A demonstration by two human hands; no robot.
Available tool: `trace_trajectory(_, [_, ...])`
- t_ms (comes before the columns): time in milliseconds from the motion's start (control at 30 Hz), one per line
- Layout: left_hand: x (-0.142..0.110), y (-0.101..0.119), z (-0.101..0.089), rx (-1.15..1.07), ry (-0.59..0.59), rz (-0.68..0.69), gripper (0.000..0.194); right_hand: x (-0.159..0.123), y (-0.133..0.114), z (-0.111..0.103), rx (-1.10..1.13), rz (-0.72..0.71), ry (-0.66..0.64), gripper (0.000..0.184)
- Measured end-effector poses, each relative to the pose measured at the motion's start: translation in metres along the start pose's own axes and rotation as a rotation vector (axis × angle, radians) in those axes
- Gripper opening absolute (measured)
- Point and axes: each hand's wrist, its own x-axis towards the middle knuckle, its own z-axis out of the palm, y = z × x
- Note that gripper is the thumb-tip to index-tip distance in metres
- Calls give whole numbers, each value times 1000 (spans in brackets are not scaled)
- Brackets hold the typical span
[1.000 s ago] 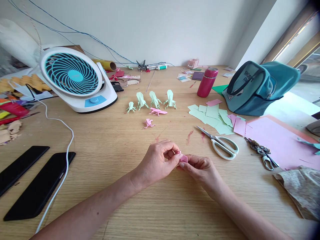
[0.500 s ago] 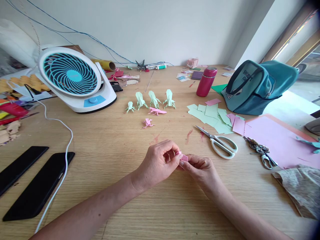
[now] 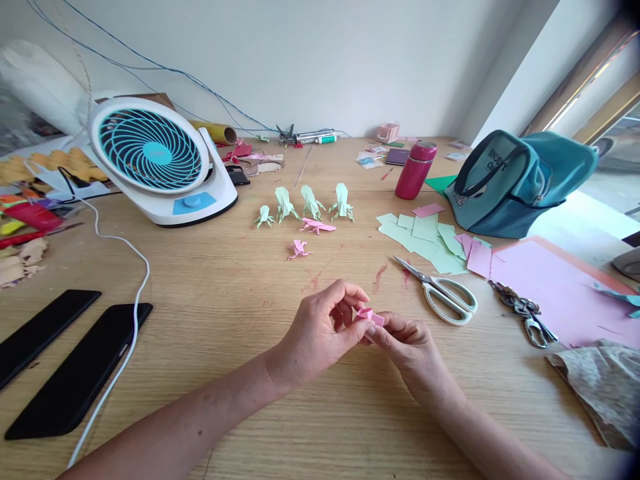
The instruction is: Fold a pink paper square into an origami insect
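A small folded piece of pink paper (image 3: 379, 321) is held between both hands above the near middle of the table. My left hand (image 3: 327, 327) is closed, its thumb and fingers pinching the paper's left side, where a fold stands up. My right hand (image 3: 407, 343) grips the other end between thumb and forefinger; its remaining fingers are partly hidden. Beyond the hands stand several pale green origami insects (image 3: 342, 203) in a row. Two pink origami figures, a long one (image 3: 317, 227) and a smaller one (image 3: 299, 249), sit in front of them.
Scissors (image 3: 440, 290) lie right of the hands, near keys (image 3: 523, 309) and green paper pieces (image 3: 425, 228). A red bottle (image 3: 416, 170) and teal bag (image 3: 515, 183) stand behind. A fan (image 3: 160, 160), white cable (image 3: 135, 320) and two black phone-like slabs (image 3: 85, 373) occupy the left.
A fold at the left end of the pink paper stands more open and shows more. Both hands keep their hold. The whole view has shifted slightly.
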Motion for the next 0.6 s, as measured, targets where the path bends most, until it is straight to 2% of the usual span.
trace_trajectory(333, [-1,1,2,13,59,57,10,-1,1,1,-23,-83,-18,19])
trace_trajectory(600, [-5,-1,5,-63,87,49,9,-2,2,3,-10,-110,-19,15])
